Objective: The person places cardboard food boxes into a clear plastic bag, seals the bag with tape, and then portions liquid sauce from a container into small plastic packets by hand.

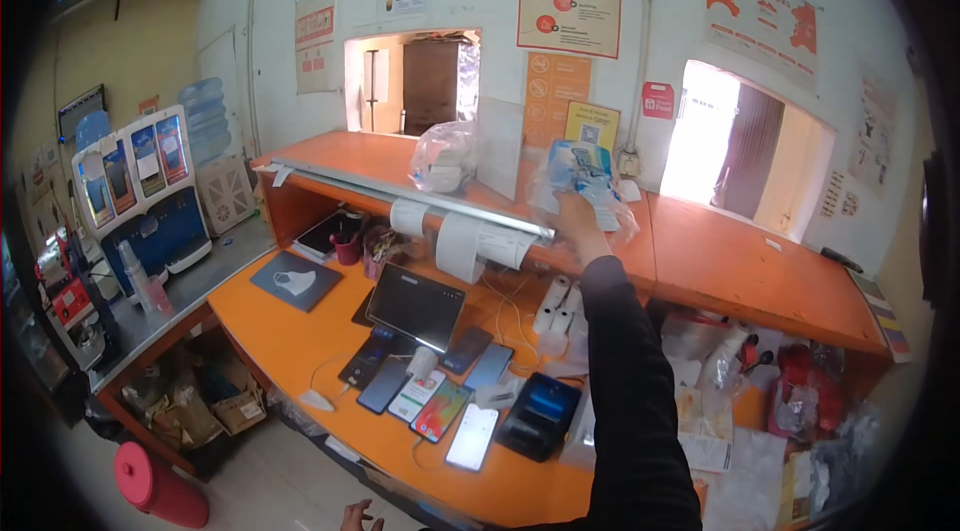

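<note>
My right hand [579, 222], in a black sleeve, stretches to the orange upper shelf [701, 242]. Its fingers are on a clear plastic pack [581, 167] with blue and white printing, and the fingertips are partly hidden by the film. My left hand [363, 516] is low at the bottom edge, partly cut off, with fingers apart and nothing seen in it. Below the shelf, several smartphones [442, 411] lie in rows on the orange desk [292, 351]. Beside them are a black handheld device [541, 415] and a tablet [416, 306] propped at a slant.
Paper strips [459, 246] hang from the shelf's metal edge, near white paper rolls [559, 306]. A plastic-bagged item [444, 159] stands on the shelf. To the left are a drink dispenser [154, 231] and a pink lidded bin [161, 486]. Plastic bags [802, 400] crowd the right side.
</note>
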Available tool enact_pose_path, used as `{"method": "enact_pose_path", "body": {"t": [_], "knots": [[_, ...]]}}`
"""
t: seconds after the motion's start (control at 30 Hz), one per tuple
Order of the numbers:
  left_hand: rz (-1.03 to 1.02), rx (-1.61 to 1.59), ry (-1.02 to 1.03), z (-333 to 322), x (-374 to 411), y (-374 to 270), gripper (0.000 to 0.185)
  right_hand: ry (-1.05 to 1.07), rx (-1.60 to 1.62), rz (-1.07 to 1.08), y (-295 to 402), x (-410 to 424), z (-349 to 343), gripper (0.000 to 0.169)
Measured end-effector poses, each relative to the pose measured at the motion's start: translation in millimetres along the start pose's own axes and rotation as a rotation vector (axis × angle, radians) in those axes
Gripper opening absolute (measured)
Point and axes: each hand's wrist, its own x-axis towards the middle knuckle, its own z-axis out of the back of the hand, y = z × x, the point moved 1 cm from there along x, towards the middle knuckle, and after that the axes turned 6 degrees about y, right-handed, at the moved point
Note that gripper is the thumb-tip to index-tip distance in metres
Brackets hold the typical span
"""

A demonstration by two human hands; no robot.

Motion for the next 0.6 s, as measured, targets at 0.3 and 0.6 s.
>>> {"method": "enact_pose_path", "body": {"t": [0.3,0.6], "knots": [[-0.289,0.141,-0.029,-39.1,91.5,17.0,0.041,0.303,0.092,0.062,-26.4,40.4,-11.9,0.030],[-0.224,-0.074,0.363,-51.7,176.8,11.7,0.041,0.052,0.286,0.064,-50.1,46.2,-31.5,0.025]]}}
